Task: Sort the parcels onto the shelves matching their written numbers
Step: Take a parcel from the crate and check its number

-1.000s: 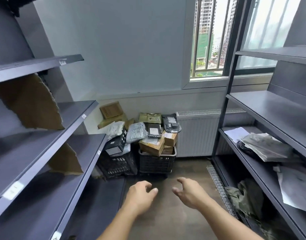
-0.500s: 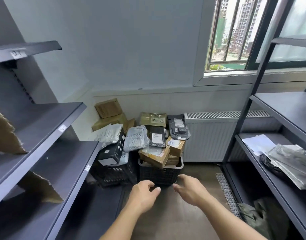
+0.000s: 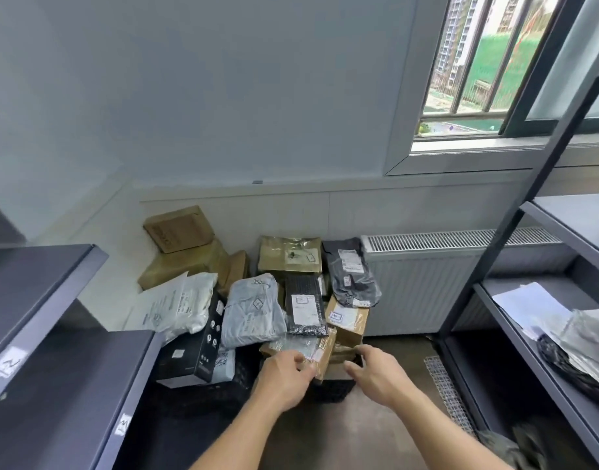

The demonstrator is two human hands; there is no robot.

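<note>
radiator (image 3: 423, 283): white, fixed to the wall under the window (image 3: 477, 69); every place below is given from it.
pile (image 3: 291, 300): parcels are heaped just left of the radiator, on dark crates (image 3: 223, 391).
box (image 3: 308, 346): brown, taped, topped with clear film; it is set at the pile's near edge, left of the radiator's lower corner and nearer the camera.
left hand (image 3: 283, 379): laid on the box's near corner, thumb on top and fingers curled at the near face, so the box is pinched in a narrow grip.
right hand (image 3: 376, 378): spread wide with nothing held, just right of the box and below the radiator's left end; whether anything is touched by the forefinger cannot be told.
labelled box (image 3: 347, 320): a second brown box, propped behind the first, close to the radiator's left edge.
dark bag (image 3: 350, 276): draped across the radiator's left end.
black bag (image 3: 306, 310): next leftward from the radiator, white label up.
grey bag (image 3: 254, 310): left again, touching the black bag.
white bag (image 3: 179, 307): farther left still, above a black carton (image 3: 193, 354).
cartons (image 3: 179, 228): stacked against the wall, well left of the radiator.
left shelves (image 3: 54, 385): farthest left of the radiator; white handwritten tags (image 3: 8, 364) are stuck on the edges.
right shelves (image 3: 528, 337): just right of the radiator; papers (image 3: 528, 310) and wrapped parcels are laid there.
</note>
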